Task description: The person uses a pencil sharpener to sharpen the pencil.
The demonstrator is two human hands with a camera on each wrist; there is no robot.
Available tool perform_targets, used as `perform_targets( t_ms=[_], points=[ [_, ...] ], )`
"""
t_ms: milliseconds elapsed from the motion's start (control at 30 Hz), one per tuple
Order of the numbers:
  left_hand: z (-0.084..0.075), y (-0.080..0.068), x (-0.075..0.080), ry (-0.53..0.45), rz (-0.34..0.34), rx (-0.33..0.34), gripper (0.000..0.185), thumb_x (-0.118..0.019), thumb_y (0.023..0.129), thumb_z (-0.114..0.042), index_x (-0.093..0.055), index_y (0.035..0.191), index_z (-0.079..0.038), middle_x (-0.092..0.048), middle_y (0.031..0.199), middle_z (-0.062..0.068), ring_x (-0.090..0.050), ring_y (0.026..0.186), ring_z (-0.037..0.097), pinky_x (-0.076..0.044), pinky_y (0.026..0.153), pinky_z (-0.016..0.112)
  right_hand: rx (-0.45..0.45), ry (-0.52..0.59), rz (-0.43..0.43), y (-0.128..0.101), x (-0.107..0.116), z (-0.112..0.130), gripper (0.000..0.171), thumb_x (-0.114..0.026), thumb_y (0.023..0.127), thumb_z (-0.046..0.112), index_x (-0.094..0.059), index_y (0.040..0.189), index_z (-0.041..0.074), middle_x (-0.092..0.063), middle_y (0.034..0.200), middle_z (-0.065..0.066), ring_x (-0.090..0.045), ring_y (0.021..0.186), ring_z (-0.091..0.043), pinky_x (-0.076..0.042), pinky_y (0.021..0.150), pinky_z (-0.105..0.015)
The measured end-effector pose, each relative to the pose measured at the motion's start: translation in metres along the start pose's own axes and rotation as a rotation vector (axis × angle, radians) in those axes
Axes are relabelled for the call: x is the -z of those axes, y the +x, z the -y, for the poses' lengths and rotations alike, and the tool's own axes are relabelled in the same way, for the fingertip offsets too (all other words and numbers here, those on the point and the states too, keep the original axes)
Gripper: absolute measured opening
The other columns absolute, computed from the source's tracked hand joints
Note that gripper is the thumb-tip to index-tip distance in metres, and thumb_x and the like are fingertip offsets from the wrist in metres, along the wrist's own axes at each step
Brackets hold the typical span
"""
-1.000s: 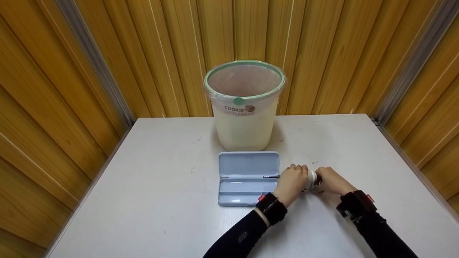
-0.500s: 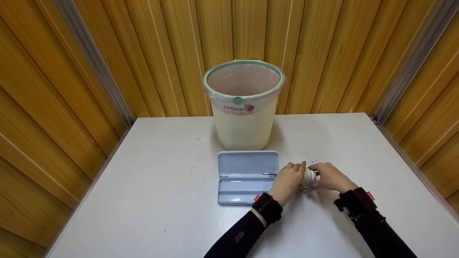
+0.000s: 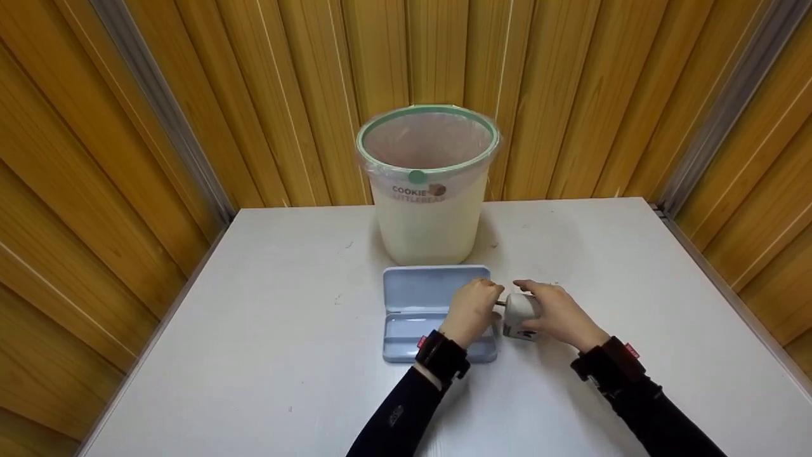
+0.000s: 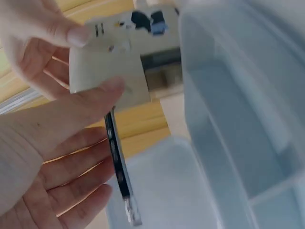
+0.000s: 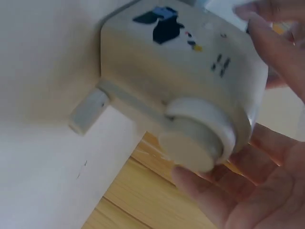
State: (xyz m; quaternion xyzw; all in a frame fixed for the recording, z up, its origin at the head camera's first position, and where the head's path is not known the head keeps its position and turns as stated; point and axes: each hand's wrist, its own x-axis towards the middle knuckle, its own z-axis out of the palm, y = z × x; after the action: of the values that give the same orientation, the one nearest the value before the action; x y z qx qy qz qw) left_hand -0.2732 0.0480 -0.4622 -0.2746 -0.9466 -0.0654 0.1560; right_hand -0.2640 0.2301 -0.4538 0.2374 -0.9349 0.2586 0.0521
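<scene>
My left hand [image 3: 472, 311] pinches a dark pencil [image 4: 118, 157] between thumb and fingers, over the right part of the pencil case. One end of the pencil, with a silvery wrapped tip, points away from the sharpener; its other end lies by the thumb, close to the sharpener's side. A white crank pencil sharpener [image 3: 520, 311] with a dark animal print stands just right of the case. My right hand [image 3: 558, 314] holds the sharpener's body, thumb on the near side, fingers on the far side. The crank handle [image 5: 90, 110] hangs free of the fingers.
A pale blue pencil case [image 3: 406, 327] lies with its lid raised, a divider running along its base. Behind it stands a cream bin [image 3: 428, 228] with a green rim and a clear liner. Wood-patterned panels [image 3: 304, 101] enclose the white table [image 3: 285, 355].
My left hand has moved left, drawing the pencil away from the sharpener. My right hand has left the crank for the sharpener's body, which has shifted left and turned slightly.
</scene>
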Motion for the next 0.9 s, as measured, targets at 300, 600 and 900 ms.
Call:
perform_targets(
  t_ms=[300,600,900],
  points=[
    [0.001,0.0,-0.005,0.024,0.006,-0.003,0.006,-0.074,0.085,-0.027,-0.077,0.087,-0.022,-0.075,0.083,-0.007,-0.07,0.075,0.013,-0.056,0.061,0.027,0.006,-0.034,-0.009,0.006,-0.009,0.002,0.051,-0.084,0.065,0.0,-0.066,0.112,-0.008,-0.071,0.108,-0.023,-0.066,0.098,-0.038,-0.051,0.087,-0.054],
    [0.007,0.004,-0.005,0.078,0.007,0.0,0.009,-0.074,0.079,-0.031,-0.076,0.078,-0.023,-0.074,0.075,-0.006,-0.069,0.066,0.016,-0.055,0.056,0.03,0.0,-0.034,0.031,0.009,-0.008,0.005,0.048,-0.084,0.065,-0.001,-0.069,0.11,-0.006,-0.073,0.104,-0.019,-0.067,0.092,-0.033,-0.051,0.084,-0.052],
    [0.014,0.004,-0.004,0.065,-0.072,-0.031,0.007,-0.078,0.069,-0.024,-0.071,0.069,-0.023,-0.069,0.065,-0.011,-0.065,0.059,0.013,-0.047,0.049,0.029,-0.003,-0.045,0.041,0.009,-0.008,0.005,0.048,-0.083,0.064,-0.001,-0.07,0.11,-0.004,-0.074,0.102,-0.017,-0.066,0.089,-0.03,-0.051,0.082,-0.049]
  ],
)
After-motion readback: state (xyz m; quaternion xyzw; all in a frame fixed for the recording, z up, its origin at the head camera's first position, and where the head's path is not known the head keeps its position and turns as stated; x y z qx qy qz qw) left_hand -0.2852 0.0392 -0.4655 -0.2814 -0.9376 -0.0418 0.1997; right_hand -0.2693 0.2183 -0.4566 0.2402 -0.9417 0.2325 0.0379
